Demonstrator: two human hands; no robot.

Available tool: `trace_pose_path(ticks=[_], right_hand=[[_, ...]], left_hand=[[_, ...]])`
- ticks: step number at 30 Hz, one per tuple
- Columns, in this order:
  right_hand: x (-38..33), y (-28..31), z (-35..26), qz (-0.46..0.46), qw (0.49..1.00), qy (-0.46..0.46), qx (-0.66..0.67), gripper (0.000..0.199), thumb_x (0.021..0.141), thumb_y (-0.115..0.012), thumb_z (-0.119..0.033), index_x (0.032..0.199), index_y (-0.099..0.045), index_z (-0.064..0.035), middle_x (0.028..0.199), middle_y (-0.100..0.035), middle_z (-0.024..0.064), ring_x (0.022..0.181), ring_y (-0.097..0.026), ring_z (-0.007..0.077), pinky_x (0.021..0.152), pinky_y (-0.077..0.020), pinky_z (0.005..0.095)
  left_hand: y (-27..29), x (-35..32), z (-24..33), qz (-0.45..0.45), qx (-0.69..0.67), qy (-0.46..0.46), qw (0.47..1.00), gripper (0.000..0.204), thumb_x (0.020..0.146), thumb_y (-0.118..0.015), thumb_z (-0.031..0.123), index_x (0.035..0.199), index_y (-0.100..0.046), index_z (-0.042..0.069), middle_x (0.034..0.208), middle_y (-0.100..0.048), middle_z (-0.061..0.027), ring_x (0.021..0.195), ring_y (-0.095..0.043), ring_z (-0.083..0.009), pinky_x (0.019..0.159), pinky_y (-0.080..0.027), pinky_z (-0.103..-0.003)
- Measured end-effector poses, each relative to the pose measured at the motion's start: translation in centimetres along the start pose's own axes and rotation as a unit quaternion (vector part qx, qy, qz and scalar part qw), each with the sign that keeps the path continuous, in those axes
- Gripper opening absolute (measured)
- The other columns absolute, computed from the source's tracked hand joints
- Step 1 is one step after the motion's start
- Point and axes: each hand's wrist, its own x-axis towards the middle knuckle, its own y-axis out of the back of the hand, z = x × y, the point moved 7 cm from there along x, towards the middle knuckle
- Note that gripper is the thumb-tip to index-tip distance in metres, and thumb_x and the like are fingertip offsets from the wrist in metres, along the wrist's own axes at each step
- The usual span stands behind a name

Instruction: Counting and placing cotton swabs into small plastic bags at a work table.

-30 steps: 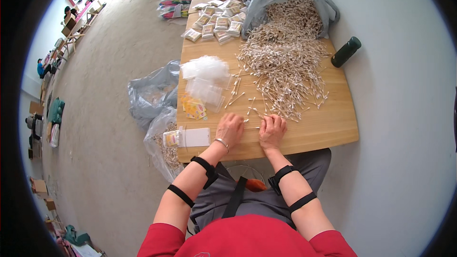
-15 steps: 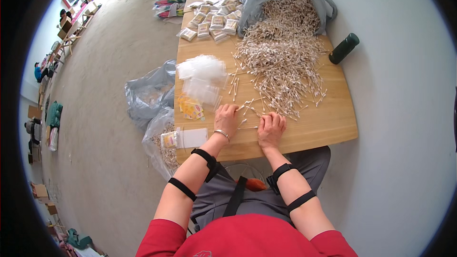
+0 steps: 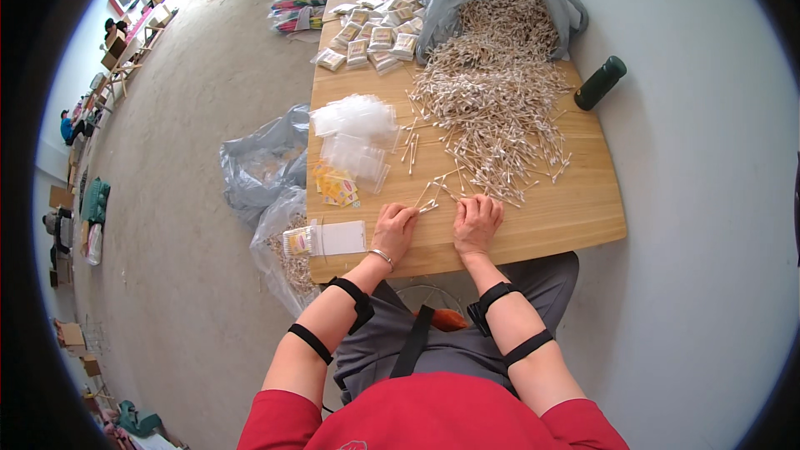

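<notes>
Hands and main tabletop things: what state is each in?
Left hand: fingers curled, swabs at fingertips
Right hand: fingers curled, swab at fingertips
Tabletop bag: open, contents spilling
Swab pile: loose, spread
Clear pouches: flat, overlapping
Yellow cards: loose, overlapping
Small packets: filled, heaped
Green bottle: standing

A light-brown wooden table (image 3: 550, 233) carries loose white-tipped cotton swabs (image 3: 496, 108), flat clear plastic bags (image 3: 354, 121), small filled transparent packets (image 3: 381, 38) and a dark-green cylindrical bottle (image 3: 600, 83).

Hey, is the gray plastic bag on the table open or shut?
Open: the gray plastic bag has a wide mouth, and cotton swabs spread out from it onto the wooden table.
</notes>
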Motion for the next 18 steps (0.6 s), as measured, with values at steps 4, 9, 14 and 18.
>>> trace_pose_path(ticks=[4, 9, 14, 18], right_hand=[[0.7, 0.1, 0.1, 0.016, 0.999, -0.01, -0.027, 0.01, 0.08, -0.065, -0.022, 0.088, -0.061, -0.0182, 0.091, -0.052, -0.0004, 0.102, -0.045, 0.0221, 0.104, -0.0249, 0.0449], [1.8, -0.3, -0.6, 0.008, 0.999, -0.014, -0.044, 0.008, 0.078, -0.066, -0.023, 0.085, -0.064, -0.0189, 0.089, -0.054, -0.0021, 0.098, -0.046, 0.0214, 0.099, -0.0285, 0.0428], [2.3, -1.3, -2.1, -0.013, 0.999, -0.01, -0.046, 0.009, 0.076, -0.068, -0.024, 0.084, -0.067, -0.0201, 0.088, -0.055, -0.0039, 0.095, -0.047, 0.0205, 0.091, -0.0319, 0.0402], [3.1, -2.2, -2.3, -0.033, 0.999, -0.001, -0.02, 0.006, 0.076, -0.068, -0.022, 0.082, -0.069, -0.0205, 0.086, -0.057, -0.0048, 0.092, -0.048, 0.0201, 0.085, -0.0342, 0.0384]], left_hand=[[-0.1, -0.1, 0.0, -0.007, 0.002, 0.005, 1.0, 0.018, 0.079, -0.063, 0.005, 0.097, -0.065, 0.006, 0.087, -0.061, -0.0118, 0.084, -0.056, -0.0302, 0.076, -0.047, -0.038], [-0.1, 0.1, 0.6, 0.021, 0.062, 0.017, 0.998, 0.019, 0.08, -0.062, 0.006, 0.099, -0.064, 0.006, 0.085, -0.059, -0.012, 0.083, -0.056, -0.0294, 0.075, -0.046, -0.038], [-0.3, 0.0, 0.2, 0.009, 0.04, 0.011, 0.999, 0.012, 0.081, -0.063, 0.008, 0.092, -0.065, 0.007, 0.084, -0.058, -0.0107, 0.083, -0.055, -0.0291, 0.075, -0.046, -0.038], [-0.2, 0.2, 0.6, -0.006, 0.039, -0.011, 0.999, 0.009, 0.08, -0.064, 0.009, 0.089, -0.066, 0.009, 0.084, -0.058, -0.0094, 0.083, -0.055, -0.029, 0.075, -0.046, -0.038]])
